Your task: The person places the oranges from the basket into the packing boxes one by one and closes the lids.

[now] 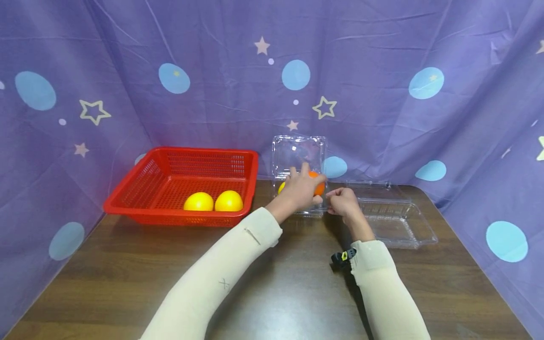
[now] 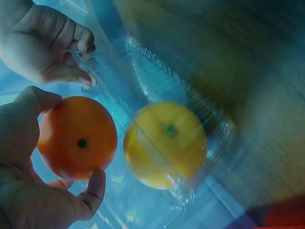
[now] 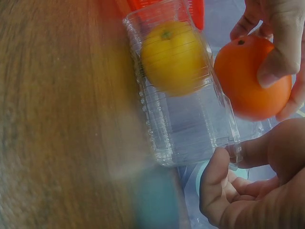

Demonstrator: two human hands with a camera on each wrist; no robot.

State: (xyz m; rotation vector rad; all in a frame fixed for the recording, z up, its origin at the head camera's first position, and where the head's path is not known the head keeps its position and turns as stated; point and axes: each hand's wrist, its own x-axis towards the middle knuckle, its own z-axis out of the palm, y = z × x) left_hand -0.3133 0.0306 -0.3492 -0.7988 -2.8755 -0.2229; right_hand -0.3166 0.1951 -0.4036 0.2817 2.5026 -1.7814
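My left hand (image 1: 301,190) grips an orange (image 2: 78,138) between thumb and fingers, above a clear plastic clamshell box (image 3: 186,119) whose lid (image 1: 297,153) stands up at the back. Inside that box sits a yellow citrus fruit (image 3: 174,58), at the end nearer the basket; in the head view it is mostly behind my left hand. With thumb and index finger, my right hand (image 1: 343,203) pinches the box's rim at its right corner, as the right wrist view shows. The orange is beside the yellow fruit, at the height of the rim.
A red plastic basket (image 1: 148,218) stands on the left of the wooden table (image 1: 280,293), with two yellow fruits (image 1: 199,202) in it. Right of my right hand lies another clear clamshell box (image 1: 393,224), opened. A purple curtain (image 1: 365,42) hangs close behind the table.
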